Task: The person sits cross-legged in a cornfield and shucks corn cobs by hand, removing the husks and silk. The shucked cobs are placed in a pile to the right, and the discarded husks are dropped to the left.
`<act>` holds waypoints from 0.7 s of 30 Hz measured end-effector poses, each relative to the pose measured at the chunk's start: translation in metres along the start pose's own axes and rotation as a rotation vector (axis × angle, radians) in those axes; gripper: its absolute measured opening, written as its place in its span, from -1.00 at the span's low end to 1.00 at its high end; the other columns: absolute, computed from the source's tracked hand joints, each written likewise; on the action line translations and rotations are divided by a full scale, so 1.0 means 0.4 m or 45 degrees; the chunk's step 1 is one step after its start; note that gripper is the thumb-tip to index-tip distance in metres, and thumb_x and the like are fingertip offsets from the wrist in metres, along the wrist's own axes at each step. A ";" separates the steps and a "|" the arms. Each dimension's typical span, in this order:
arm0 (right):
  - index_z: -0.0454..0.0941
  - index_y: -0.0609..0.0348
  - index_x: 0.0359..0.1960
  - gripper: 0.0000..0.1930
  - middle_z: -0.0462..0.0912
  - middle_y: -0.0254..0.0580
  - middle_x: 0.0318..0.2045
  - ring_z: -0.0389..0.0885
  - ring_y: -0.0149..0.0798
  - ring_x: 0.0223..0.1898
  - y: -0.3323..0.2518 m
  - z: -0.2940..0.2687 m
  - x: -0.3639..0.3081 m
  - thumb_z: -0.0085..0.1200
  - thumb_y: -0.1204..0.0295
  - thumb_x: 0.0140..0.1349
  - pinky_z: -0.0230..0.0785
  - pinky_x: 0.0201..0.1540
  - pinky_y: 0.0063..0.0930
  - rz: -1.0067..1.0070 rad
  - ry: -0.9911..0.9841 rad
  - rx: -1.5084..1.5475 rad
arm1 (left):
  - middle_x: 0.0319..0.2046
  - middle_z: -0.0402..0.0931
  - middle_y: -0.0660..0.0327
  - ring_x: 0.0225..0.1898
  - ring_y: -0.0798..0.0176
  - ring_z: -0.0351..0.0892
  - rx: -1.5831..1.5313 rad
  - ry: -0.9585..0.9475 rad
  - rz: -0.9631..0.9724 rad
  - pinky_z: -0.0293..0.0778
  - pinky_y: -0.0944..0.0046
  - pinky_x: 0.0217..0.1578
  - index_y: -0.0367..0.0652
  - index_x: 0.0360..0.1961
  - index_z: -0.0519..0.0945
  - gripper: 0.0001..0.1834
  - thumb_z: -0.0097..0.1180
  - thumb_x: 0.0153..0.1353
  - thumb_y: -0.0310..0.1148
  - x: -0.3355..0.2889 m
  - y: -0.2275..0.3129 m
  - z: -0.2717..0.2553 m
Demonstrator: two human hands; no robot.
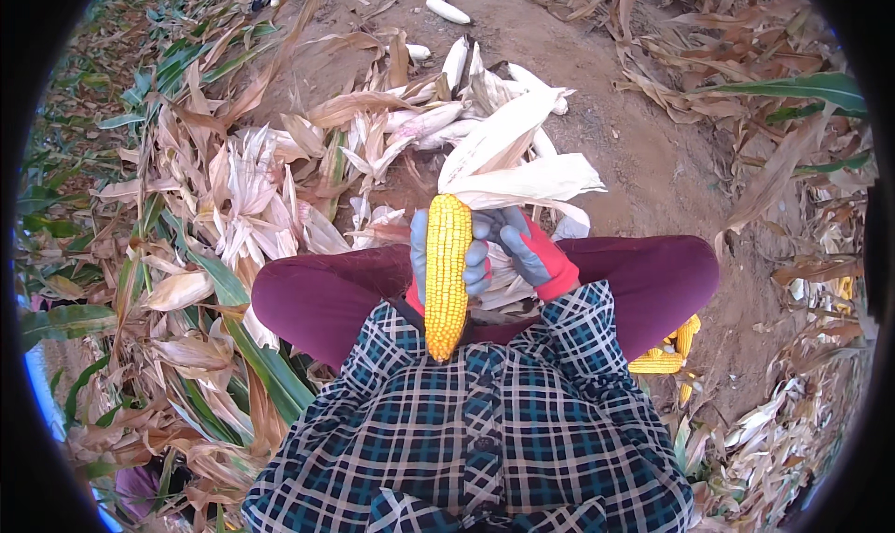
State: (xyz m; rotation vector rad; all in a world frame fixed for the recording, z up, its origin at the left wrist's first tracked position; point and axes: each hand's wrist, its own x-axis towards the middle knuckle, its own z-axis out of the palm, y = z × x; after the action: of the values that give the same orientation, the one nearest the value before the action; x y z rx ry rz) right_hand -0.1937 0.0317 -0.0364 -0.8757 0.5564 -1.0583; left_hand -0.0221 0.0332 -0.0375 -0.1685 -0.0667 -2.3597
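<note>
A yellow ear of corn (448, 267) points toward me, its kernels bare. My left hand (419, 249), in a grey and red glove, is closed around the ear. The pale husk (522, 174) is peeled back from the far end and fans out to the right. My right hand (527, 252), gloved the same way, is closed at the base of the husk, just right of the ear; its fingertips are partly hidden.
Dry husks (252, 198) lie heaped ahead and to the left, with pale unhusked ears (433, 123) among them. Husked yellow ears (657, 361) lie beside my right knee. Bare soil (643, 160) stretches ahead right, and dry stalks and leaves (746, 30) edge it.
</note>
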 end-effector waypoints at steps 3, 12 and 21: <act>0.36 0.23 0.23 -0.45 0.55 -0.22 0.03 0.52 -0.34 -0.01 0.014 -0.020 0.023 0.17 0.26 0.26 0.35 0.10 -0.44 0.011 0.231 -0.102 | -0.44 0.54 0.13 -0.59 0.21 0.42 0.131 0.213 -0.178 0.37 0.31 -0.55 -0.23 -0.09 0.53 -0.04 -0.37 0.16 0.55 -0.014 -0.028 0.003; 0.49 0.32 0.02 -0.53 0.62 -0.16 -0.17 0.58 -0.32 -0.18 0.059 -0.072 0.063 0.05 0.11 0.34 0.45 -0.15 -0.39 -0.404 1.124 -0.011 | -0.11 0.53 0.18 -0.19 0.28 0.56 1.263 0.745 -0.131 0.52 0.30 -0.17 -0.19 0.20 0.36 -0.42 0.14 0.22 -0.13 -0.011 -0.092 0.048; 0.63 0.27 -0.18 -0.74 0.66 -0.24 -0.23 0.60 -0.36 -0.18 -0.118 -0.053 -0.022 0.29 0.42 0.11 0.44 -0.14 -0.46 0.046 0.247 -0.431 | -0.13 0.51 0.30 -0.18 0.39 0.55 1.266 0.699 -0.292 0.51 0.35 -0.18 -0.17 0.22 0.35 -0.39 0.27 0.14 -0.45 -0.029 -0.057 0.047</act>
State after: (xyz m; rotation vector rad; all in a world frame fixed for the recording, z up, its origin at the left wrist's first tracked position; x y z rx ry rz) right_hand -0.2375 0.0220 -0.0090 -1.0581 0.9302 -1.0382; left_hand -0.0280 0.0595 -0.0207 0.9910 -0.9903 -2.2235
